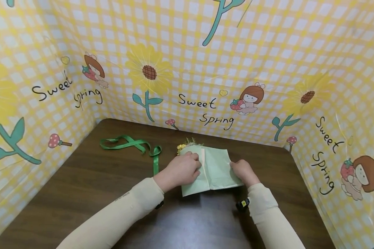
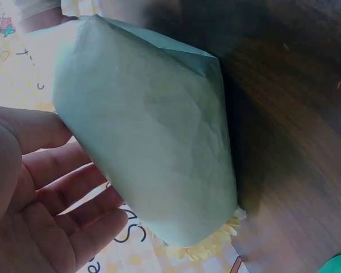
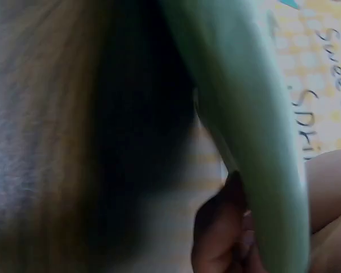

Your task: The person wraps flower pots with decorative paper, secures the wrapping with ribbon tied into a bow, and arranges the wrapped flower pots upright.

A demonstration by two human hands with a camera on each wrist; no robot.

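Note:
A small bouquet wrapped in pale green paper [image 1: 219,169] is held just above the brown table. Yellow flowers [image 1: 181,147] and thin green sprigs show past its far left end. My left hand [image 1: 182,169] holds the near face with bent fingers; in the left wrist view, thumb and fingers meet the paper's edge [image 2: 153,131], their tips partly hidden. At the opposite end, my right hand [image 1: 243,171] pinches the paper's side edge. The right wrist view has its thumb and fingers on either side of the green paper [image 3: 256,125]. The stems are hidden inside.
A green satin ribbon [image 1: 127,141] lies loosely looped on the table [image 1: 81,186], left of the bouquet, one end trailing toward my left wrist. Yellow checked cloth walls [image 1: 187,79] with printed flowers and lettering stand along the table's back and both sides.

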